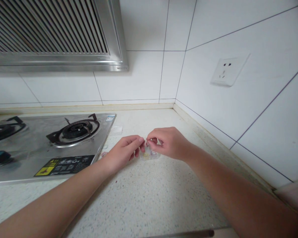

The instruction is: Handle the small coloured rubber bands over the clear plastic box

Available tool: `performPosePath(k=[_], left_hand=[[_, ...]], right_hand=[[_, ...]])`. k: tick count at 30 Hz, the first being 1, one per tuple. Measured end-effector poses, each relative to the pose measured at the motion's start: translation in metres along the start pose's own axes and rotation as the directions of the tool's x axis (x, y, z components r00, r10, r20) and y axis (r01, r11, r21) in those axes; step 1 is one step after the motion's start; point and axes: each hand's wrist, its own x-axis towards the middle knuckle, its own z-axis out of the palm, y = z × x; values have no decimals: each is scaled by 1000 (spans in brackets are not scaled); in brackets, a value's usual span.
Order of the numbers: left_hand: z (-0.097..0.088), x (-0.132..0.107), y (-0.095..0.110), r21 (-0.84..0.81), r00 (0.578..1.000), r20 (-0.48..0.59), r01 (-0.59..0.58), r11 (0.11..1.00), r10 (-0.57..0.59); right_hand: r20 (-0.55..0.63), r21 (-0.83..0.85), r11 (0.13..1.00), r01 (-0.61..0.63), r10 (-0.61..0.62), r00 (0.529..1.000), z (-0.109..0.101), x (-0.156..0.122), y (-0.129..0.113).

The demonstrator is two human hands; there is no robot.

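A small pale pink loop [146,143], which looks like a hair tie, is pinched between my two hands. My left hand [125,148] grips its left side with thumb and fingertips. On the other side, my right hand [170,142] pinches it between thumb and forefinger. Just beneath the fingers, a small clear plastic box [150,156] rests on the counter with yellowish and purplish ring-like things in it. My right hand covers part of the box. Near my left wrist lies a small pinkish ring [103,154], with a paler ring [105,146] behind it.
A clear rectangular plastic piece [116,131] lies beside the steel gas hob [72,158], which takes up the left of the speckled counter [144,201]. Above the hob hangs a range hood [64,59]. White tiled walls meet at the back corner; the right one has a socket [225,71].
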Motion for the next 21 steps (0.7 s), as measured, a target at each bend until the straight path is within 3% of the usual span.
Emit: performPosePath(k=[10,21], left_hand=[[0,-2,2,-117,998,62,34,993,-26],[1,-3,4,-153,1000,25,5,988,-1]], right_hand=[[-89,29,1000,13,-10,996,-2,1,-4],[-84,21,998,52,-50,995,-3,1,-4]])
